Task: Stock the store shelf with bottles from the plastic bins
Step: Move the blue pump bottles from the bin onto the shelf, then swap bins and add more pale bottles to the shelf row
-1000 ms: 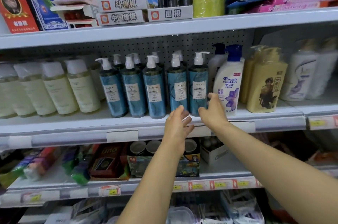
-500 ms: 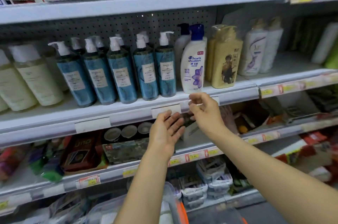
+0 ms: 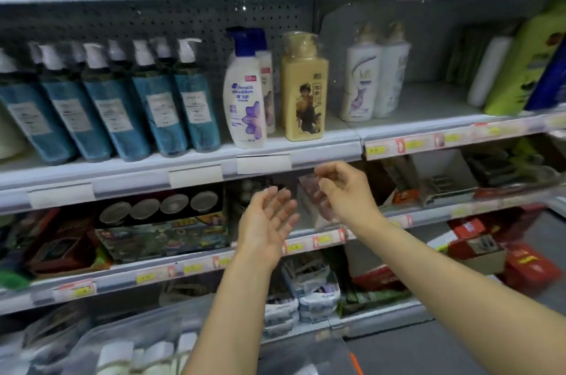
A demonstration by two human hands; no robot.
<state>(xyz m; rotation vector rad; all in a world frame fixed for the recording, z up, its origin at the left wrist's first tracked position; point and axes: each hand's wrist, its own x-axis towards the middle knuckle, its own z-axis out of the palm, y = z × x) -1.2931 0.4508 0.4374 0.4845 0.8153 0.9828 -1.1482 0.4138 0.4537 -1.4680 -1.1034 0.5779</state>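
Note:
A row of teal pump bottles (image 3: 196,111) stands on the white store shelf (image 3: 324,149), beside a white and purple shampoo bottle (image 3: 245,105) and a yellow bottle (image 3: 304,99). My left hand (image 3: 268,221) hangs in the air below the shelf edge, fingers relaxed, holding nothing. My right hand (image 3: 344,187) is just right of it, fingers loosely curled, also holding nothing. A clear plastic bin (image 3: 128,328) with white-capped bottles (image 3: 147,356) sits at the bottom left under my arms.
White bottles (image 3: 373,77) and green packs (image 3: 526,62) stand further right on the same shelf. Boxes and packets fill the lower shelves (image 3: 190,267). A second clear bin with an orange clip (image 3: 352,359) shows at the bottom edge.
Both hands have come down from the teal bottles to below the shelf edge. The view has swung right and down, bringing the bin into sight.

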